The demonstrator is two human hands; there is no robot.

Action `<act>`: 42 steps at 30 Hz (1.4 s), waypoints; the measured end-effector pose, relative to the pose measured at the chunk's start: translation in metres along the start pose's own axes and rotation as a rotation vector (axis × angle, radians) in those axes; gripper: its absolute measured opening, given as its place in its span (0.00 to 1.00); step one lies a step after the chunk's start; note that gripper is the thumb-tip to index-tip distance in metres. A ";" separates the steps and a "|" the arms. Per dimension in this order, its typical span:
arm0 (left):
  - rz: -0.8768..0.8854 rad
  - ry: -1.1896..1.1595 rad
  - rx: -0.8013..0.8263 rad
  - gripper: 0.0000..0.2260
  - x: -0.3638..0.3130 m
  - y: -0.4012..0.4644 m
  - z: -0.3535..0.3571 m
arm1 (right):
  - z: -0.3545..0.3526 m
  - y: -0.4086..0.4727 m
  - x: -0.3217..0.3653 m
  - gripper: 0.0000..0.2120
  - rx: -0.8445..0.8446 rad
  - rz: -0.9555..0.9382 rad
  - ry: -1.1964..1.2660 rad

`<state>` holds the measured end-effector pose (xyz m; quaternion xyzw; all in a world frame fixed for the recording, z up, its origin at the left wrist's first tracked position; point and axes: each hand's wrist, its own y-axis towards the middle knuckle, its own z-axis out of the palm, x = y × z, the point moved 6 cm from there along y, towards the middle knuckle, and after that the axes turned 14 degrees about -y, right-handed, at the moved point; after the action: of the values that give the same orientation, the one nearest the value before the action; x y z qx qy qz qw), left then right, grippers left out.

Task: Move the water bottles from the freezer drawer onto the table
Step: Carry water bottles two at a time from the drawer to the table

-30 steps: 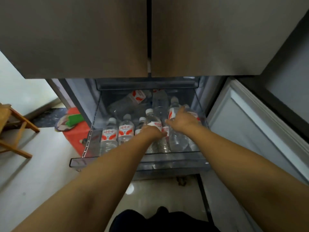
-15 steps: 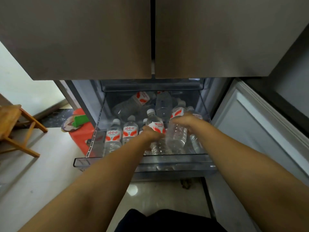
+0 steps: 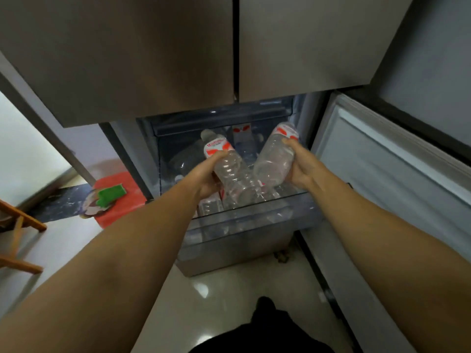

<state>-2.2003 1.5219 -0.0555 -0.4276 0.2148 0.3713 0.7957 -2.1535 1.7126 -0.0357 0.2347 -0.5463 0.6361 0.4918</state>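
Head camera: at centre frame, the left hand and right hand each grip a water bottle, now lifted clear of the freezer drawer where they stood a second ago. Open floor lies below; the fridge doors overhang above, more bottles remaining inside.

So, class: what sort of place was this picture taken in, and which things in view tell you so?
Most likely a home kitchen. A tall fridge has its freezer drawer pulled open, full of water bottles; the floor is glossy tile, and a wooden stool stands at the left.
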 end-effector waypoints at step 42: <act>-0.087 1.420 0.912 0.33 0.404 -0.197 0.099 | -0.201 -0.443 -0.373 0.18 -1.186 0.279 -0.225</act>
<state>-1.7902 1.6988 -0.1661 -0.2041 0.7762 -0.1397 0.5800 -1.5635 1.7249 -0.2008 -0.0868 -0.8809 0.2536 0.3901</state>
